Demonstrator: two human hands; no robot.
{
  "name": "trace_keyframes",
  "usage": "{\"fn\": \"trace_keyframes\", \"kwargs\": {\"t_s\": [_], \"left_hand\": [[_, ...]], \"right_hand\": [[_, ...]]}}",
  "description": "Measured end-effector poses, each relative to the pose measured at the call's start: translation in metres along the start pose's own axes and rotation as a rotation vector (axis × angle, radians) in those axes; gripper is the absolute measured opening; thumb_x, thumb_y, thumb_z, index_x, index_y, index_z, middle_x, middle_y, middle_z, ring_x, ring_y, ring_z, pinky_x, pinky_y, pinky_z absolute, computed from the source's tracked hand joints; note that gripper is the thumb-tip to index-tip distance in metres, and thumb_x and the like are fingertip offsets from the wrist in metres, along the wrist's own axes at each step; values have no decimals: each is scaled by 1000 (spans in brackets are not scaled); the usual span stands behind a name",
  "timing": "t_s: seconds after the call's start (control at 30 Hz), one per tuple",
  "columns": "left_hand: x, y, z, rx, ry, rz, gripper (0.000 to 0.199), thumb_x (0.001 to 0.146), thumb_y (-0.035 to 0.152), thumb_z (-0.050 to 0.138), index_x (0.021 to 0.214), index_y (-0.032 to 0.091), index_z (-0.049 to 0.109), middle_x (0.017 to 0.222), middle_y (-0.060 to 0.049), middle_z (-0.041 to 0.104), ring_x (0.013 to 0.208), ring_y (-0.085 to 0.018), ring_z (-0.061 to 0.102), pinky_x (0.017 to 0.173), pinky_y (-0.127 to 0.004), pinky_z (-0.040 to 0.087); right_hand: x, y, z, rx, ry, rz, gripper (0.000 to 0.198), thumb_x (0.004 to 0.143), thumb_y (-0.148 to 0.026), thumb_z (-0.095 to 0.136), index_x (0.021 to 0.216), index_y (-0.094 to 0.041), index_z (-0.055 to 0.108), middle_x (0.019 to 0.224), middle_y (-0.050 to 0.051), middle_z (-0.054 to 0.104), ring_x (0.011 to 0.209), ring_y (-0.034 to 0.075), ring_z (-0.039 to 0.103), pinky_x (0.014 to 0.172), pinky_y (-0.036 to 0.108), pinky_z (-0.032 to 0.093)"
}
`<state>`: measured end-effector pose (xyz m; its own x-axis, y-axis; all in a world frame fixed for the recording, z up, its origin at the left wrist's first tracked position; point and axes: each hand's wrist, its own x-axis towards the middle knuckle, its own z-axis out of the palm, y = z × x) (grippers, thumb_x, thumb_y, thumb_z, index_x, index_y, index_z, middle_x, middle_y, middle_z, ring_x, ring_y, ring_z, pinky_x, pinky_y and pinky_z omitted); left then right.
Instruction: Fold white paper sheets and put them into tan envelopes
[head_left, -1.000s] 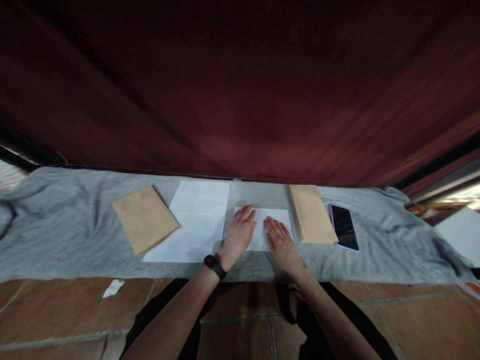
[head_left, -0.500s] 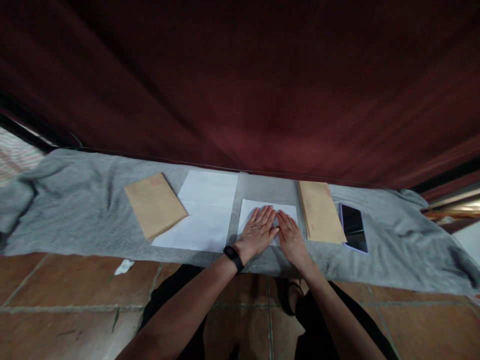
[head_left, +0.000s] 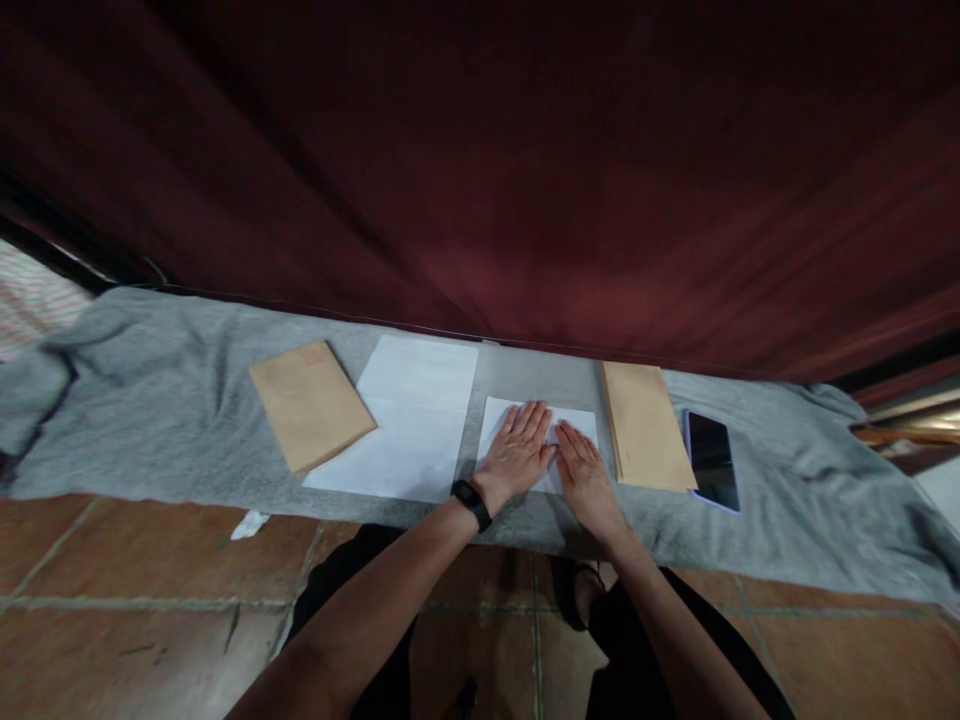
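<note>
A folded white sheet of paper [head_left: 495, 415] lies on the grey cloth in front of me, partly covered by both hands. Pressed flat on its middle is my left hand [head_left: 521, 447], fingers stretched out, with a black band on the wrist. My right hand [head_left: 583, 475] rests on the paper's right part, also flat, its fingers straight and close to the left thumb. To the left, larger white sheets [head_left: 420, 420] with a crease across them lie partly beneath a stack of brown envelopes [head_left: 311, 405]. Another stack of brown envelopes [head_left: 649, 425] is right of my hands.
A phone [head_left: 712, 460] in a pale purple case lies beside the right-hand envelopes. The grey cloth [head_left: 172, 400] covers a long narrow surface, with a dark red curtain [head_left: 480, 200] behind it. A crumpled white scrap [head_left: 250, 524] is on the tiled floor [head_left: 150, 570].
My left hand has slid slightly away from me over the folded paper, and a small gap has opened between the fingertips of both hands. The view has shifted a little.
</note>
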<state>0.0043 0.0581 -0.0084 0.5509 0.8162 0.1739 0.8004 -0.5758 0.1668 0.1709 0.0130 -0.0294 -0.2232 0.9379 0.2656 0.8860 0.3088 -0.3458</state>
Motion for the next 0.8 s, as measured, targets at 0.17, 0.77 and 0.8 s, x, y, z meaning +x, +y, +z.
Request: {"fn": "trace_keyframes", "kwargs": {"t_s": [0.17, 0.77, 0.8], "left_hand": [[-3, 1, -1, -22, -17, 19, 61, 104, 44, 29, 153, 8, 33, 163, -13, 29, 152, -24, 22, 126, -46, 16], [-54, 12, -20, -60, -87, 269, 58, 105, 48, 29, 151, 14, 39, 160, -11, 37, 152, -20, 24, 125, -41, 9], [-57, 13, -21, -73, -94, 279, 58, 105, 48, 29, 150, 15, 40, 159, -10, 39, 151, -20, 25, 125, -40, 9]], "right_hand": [[1, 5, 0, 50, 4, 5, 50, 101, -21, 32, 149, -15, 44, 155, 13, 44, 145, 22, 39, 119, 48, 34], [9, 12, -6, 283, 45, 21, 43, 102, -31, 36, 138, -21, 59, 145, 11, 56, 137, 23, 49, 116, 50, 40], [10, 9, -9, 285, 23, 8, 43, 103, -33, 37, 137, -21, 60, 144, 10, 57, 137, 23, 49, 117, 50, 40]]}}
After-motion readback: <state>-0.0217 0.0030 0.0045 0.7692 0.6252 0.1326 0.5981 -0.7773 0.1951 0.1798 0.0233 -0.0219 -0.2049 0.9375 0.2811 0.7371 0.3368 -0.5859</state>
